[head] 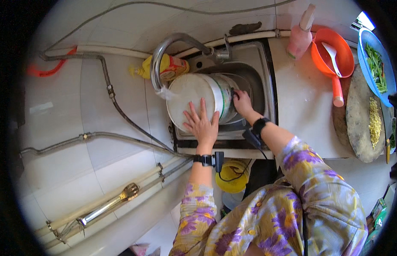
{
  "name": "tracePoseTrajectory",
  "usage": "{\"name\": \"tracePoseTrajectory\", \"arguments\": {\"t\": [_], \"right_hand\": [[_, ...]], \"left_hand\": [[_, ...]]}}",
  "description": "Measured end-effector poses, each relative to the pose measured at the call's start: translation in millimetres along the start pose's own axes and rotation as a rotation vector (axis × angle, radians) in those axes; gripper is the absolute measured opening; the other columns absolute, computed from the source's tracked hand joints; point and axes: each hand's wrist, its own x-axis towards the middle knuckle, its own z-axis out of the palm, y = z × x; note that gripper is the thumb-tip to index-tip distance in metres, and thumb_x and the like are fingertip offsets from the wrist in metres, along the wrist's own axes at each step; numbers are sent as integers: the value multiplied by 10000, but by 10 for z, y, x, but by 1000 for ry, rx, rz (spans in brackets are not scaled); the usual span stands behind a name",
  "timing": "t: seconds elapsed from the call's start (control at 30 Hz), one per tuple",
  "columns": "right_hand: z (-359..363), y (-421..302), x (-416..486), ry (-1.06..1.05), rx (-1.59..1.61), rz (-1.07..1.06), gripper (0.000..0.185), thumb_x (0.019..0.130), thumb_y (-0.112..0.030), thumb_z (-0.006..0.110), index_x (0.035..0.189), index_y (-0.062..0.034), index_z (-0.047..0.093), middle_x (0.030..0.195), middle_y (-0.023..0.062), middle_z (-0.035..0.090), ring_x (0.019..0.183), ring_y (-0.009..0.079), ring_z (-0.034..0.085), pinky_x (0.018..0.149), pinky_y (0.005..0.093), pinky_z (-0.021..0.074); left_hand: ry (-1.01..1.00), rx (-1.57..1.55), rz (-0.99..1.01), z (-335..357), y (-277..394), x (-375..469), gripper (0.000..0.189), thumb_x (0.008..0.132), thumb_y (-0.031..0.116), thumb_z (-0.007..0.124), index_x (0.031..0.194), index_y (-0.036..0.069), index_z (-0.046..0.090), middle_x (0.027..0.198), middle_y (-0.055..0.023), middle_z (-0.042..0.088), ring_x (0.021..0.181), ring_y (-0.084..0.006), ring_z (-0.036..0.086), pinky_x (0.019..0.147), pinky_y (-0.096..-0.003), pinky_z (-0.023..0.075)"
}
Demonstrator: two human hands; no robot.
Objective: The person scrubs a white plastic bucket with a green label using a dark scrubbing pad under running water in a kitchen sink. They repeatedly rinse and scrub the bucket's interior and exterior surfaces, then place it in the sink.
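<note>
A white plastic bucket [193, 92] with a green band and coloured print lies tilted on its side over the stainless steel sink [258, 76]. My left hand [203, 128] presses flat on its pale round end, fingers spread. At the bucket's side, towards the basin, my right hand [244, 102] has its fingers closed on a small dark object [232, 92], whose kind I cannot tell. Behind the bucket arches the chrome faucet [156, 60], its wrapped spout close to the bucket's round end. Part of the basin is hidden by the bucket.
A yellow detergent bottle [169, 65] lies behind the bucket. On the right counter are a pink spray bottle [299, 41], an orange ladle [320, 57], a blue basin of green vegetables [365, 76] and a cutting board [358, 128] with chopped food. Below stands a yellow bucket [225, 182].
</note>
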Motion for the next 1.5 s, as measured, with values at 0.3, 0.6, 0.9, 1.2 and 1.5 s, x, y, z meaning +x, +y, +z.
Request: {"name": "tracePoseTrajectory", "arguments": {"t": [0.3,0.6,0.9,1.2,1.5], "right_hand": [[-20,-111,777,-224,68,-40,293,902,-78,499,1150,-54,653,1145,210,620,1079,381,568,933,416,461],[327,16,1008,-446,-9,-268,322,915,-128,522,1218,-133,631,1152,193,599,1076,365,558,946,412,442],[110,313,314,-251,106,-369,371,873,-105,567,1242,-112,609,1224,194,547,1046,374,568,904,429,474],[42,-445,631,-377,55,-174,371,860,-69,543,1226,-92,602,1158,169,585,1008,362,588,901,418,480],[378,-295,760,-251,187,-424,300,882,-79,528,1150,-106,658,1125,171,604,1038,350,570,918,410,449]], "left_hand": [[-13,45,103,18,-99,-110,629,900,406,556,1479,323,322,1578,-141,107,1408,-480,107,1076,-673,111],[42,-29,235,165,-473,-271,603,863,456,588,1429,348,412,1576,-173,103,1418,-472,82,1091,-657,64],[138,-357,340,-118,-517,-229,689,830,380,678,1433,236,376,1514,-215,192,1389,-486,133,1097,-636,100],[87,-12,148,24,-234,65,481,944,397,502,1415,325,442,1510,-131,218,1358,-531,158,1053,-697,157],[111,-41,281,66,-456,-77,536,898,267,551,1422,262,437,1531,-161,199,1381,-514,123,1086,-664,111]]}}
